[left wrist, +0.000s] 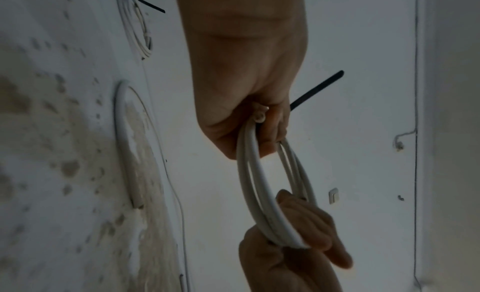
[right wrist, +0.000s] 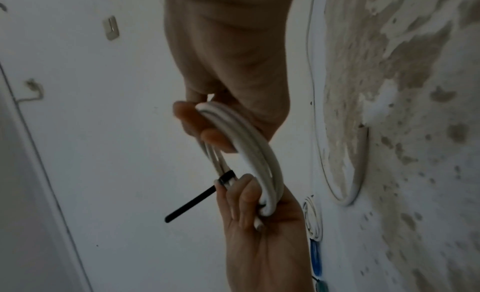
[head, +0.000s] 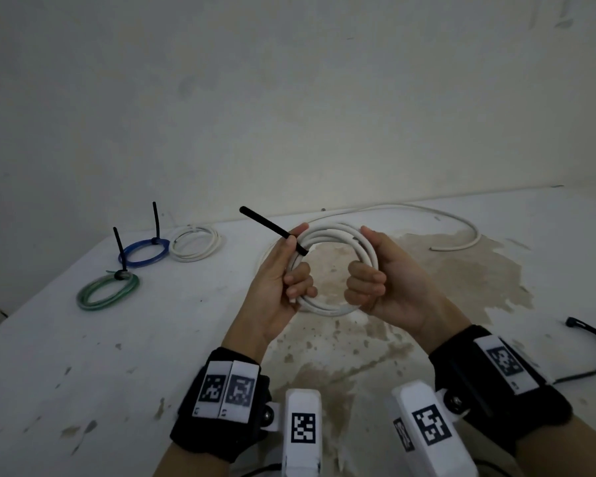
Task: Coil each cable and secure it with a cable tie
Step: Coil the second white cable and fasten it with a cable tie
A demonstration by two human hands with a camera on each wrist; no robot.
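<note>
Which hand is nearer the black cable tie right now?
Left. The left hand pinches the black cable tie against the white coil; the right hand grips the coil's opposite side.

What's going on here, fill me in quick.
A person is bundling cables at a stained white table. Both hands hold a white cable coil above it: the left hand grips one side and also holds a black cable tie, not yet looped round; the right hand grips the other side. Blue, green and white coils lie on the far left. One loose white cable lies uncoiled behind.
</note>
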